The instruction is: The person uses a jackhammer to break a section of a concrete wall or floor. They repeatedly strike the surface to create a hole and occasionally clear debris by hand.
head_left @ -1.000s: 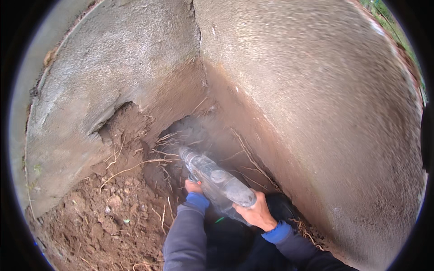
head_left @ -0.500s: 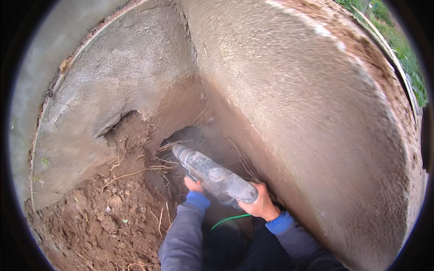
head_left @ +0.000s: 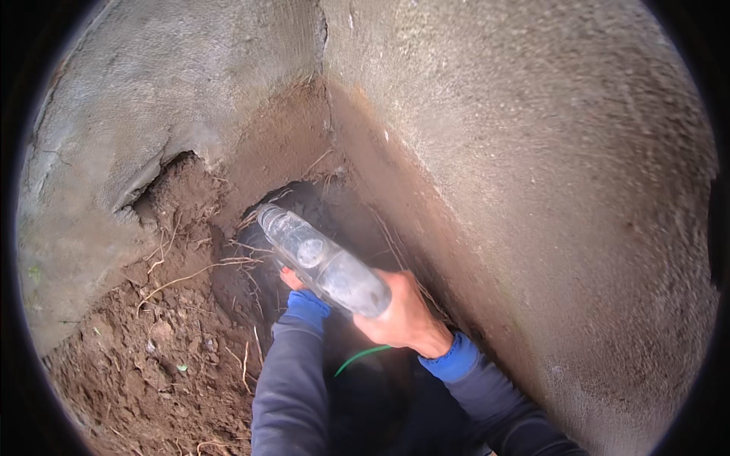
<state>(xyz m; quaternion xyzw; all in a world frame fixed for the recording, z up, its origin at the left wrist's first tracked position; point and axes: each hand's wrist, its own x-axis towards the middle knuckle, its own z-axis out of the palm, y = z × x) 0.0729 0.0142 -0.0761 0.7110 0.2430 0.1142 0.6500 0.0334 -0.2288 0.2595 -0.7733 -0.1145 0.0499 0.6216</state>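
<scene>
Both hands and the power tool (head_left: 327, 262) had shifted toward ten o'clock in the view since half a second earlier, along with the soil and walls, and the tool lay at a slightly steeper slant. It sat a little toward eight o'clock from the middle, a long grey body with a cloudy surface, its nose pointing to ten o'clock at a dark hollow (head_left: 304, 196) at the foot of the wall corner. The person's right hand (head_left: 407, 313) was clamped around the tool's rear end, at its four o'clock end. The left hand (head_left: 290, 279) was at the tool's seven o'clock side, mostly hidden by the body, so one could not tell how its fingers were closed. Blue cuffs (head_left: 454, 359) ended the dark sleeves (head_left: 293, 380). A green cord (head_left: 357, 357) curved below the tool near six o'clock. Loose brown soil (head_left: 152, 380) filled the eight o'clock side, pale roots (head_left: 182, 280) crossing it, while a rough right-hand wall (head_left: 563, 190) spread from twelve to five o'clock. Grey haze blurred the hollow.
</scene>
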